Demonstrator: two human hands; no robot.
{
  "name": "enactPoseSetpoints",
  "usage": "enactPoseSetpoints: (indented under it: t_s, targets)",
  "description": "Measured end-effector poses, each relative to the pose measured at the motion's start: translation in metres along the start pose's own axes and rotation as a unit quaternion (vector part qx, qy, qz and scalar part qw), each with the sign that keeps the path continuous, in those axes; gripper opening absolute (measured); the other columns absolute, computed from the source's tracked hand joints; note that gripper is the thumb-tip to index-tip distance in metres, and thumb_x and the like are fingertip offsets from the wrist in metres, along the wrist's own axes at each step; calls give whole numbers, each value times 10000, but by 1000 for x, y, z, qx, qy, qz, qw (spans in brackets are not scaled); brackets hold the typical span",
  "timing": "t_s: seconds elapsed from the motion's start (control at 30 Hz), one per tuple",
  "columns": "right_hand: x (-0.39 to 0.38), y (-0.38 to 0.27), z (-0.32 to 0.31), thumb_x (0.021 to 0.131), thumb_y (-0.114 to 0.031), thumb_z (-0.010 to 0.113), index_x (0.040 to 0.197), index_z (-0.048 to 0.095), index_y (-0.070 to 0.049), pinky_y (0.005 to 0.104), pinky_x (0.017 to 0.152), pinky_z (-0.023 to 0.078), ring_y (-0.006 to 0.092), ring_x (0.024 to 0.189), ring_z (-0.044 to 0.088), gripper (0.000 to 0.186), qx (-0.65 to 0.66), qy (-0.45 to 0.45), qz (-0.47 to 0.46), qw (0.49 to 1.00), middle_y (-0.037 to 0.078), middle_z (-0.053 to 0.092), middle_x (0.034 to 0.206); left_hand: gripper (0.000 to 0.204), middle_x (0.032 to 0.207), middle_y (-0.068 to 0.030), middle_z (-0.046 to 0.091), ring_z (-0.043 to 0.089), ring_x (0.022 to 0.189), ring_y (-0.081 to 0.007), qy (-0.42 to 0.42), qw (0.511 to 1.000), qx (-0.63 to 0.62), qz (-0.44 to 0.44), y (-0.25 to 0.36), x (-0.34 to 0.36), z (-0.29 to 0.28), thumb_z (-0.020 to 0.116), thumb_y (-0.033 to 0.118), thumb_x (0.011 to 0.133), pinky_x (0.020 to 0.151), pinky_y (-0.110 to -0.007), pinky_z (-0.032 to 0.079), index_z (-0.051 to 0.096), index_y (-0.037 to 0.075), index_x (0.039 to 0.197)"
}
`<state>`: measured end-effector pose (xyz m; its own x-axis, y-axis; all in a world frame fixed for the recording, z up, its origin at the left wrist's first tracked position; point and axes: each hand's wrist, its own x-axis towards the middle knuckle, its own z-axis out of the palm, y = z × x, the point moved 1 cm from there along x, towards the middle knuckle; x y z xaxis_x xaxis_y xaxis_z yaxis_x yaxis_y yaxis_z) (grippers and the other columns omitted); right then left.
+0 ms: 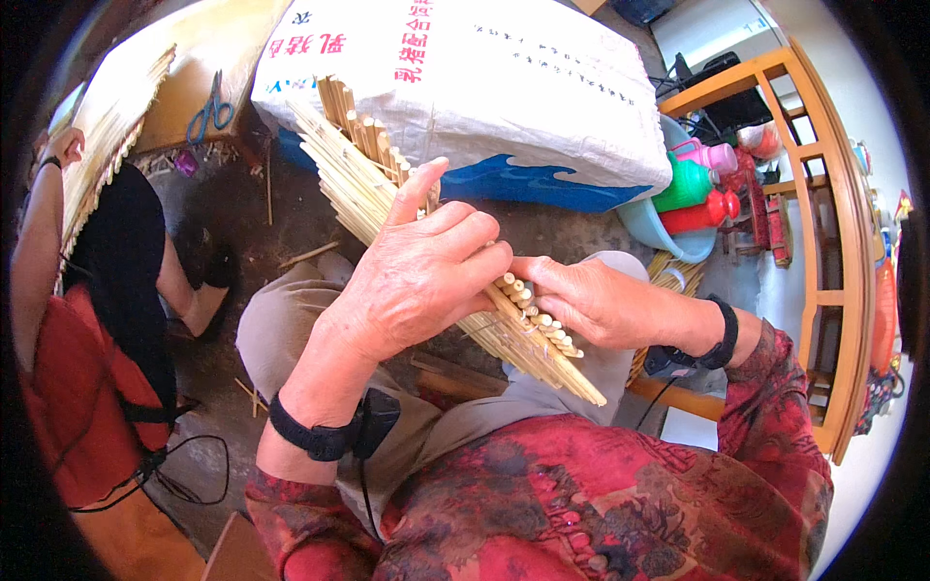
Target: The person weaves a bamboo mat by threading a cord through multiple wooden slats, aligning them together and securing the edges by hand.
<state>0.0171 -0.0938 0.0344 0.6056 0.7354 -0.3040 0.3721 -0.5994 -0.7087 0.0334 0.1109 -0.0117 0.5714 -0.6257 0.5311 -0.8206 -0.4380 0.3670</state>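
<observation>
A panel of pale, straw-coloured plant stalks [334, 179], laid side by side, slants across my lap from far left to near right. My left hand [417, 276] lies over its middle, the index finger stretched out and the other fingers curled down onto the stalks. At the near right end my right hand [596, 300] is closed, thumb and fingers pressed against the row of round cut stalk ends. Its fingertips are partly hidden, so a thread or tool in them cannot be made out. Thicker short stalks stick up beyond my left hand.
A white printed sack [523, 107] covers a block ahead. Blue-handled scissors [211, 111] lie on a wooden table [247, 58]. At left a co-worker [107, 320] holds a similar stalk panel [111, 145]. A blue basin [644, 228] with bottles and a wooden frame [823, 252] stand right.
</observation>
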Motion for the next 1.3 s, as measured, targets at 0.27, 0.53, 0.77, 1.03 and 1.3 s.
enactPoseSetpoints:
  t_s: [0.27, 0.53, 0.77, 1.03, 1.3]
  targets:
    - [-60, -5, -35, 800, -102, 620, 975, 611, -45, 359, 735, 448, 223, 837, 581, 184, -438, 337, -108, 827, 83, 588, 823, 323, 735, -51, 469, 550, 737, -224, -22, 991, 111, 70, 14, 23, 9, 769, 200, 549, 877, -419, 446, 512, 97, 714]
    - [-110, 27, 15, 898, -219, 568, 847, 586, 1, 359, 620, 450, 283, 696, 587, 226, 58, 383, 74, 919, 143, 554, 724, 333, 805, -101, 519, 577, 722, -307, 24, 991, 128, -28, 51, 80, 25, 763, 239, 670, 600, -381, 488, 511, 55, 786]
    - [-89, 62, 22, 893, -284, 578, 853, 596, 17, 355, 607, 446, 246, 639, 579, 304, 174, 455, 36, 873, 170, 586, 714, 300, 796, -101, 508, 575, 731, -298, -24, 991, 127, -45, 79, 85, 65, 732, 180, 687, 588, -398, 484, 476, 72, 799]
    - [-98, 88, 35, 854, -291, 607, 914, 627, -38, 417, 668, 478, 359, 793, 613, 261, -14, 520, 85, 850, 181, 631, 816, 256, 782, -96, 528, 591, 727, -292, -36, 989, 130, -67, 98, 96, 86, 704, 172, 720, 578, -402, 482, 482, 76, 804]
    - [-85, 105, 42, 842, -202, 578, 891, 634, -36, 431, 685, 485, 366, 811, 613, 182, 103, 510, 33, 854, 176, 634, 833, 189, 809, -127, 562, 583, 719, -357, -54, 991, 67, -103, 100, 102, 96, 641, 166, 785, 593, -447, 475, 488, 61, 822]
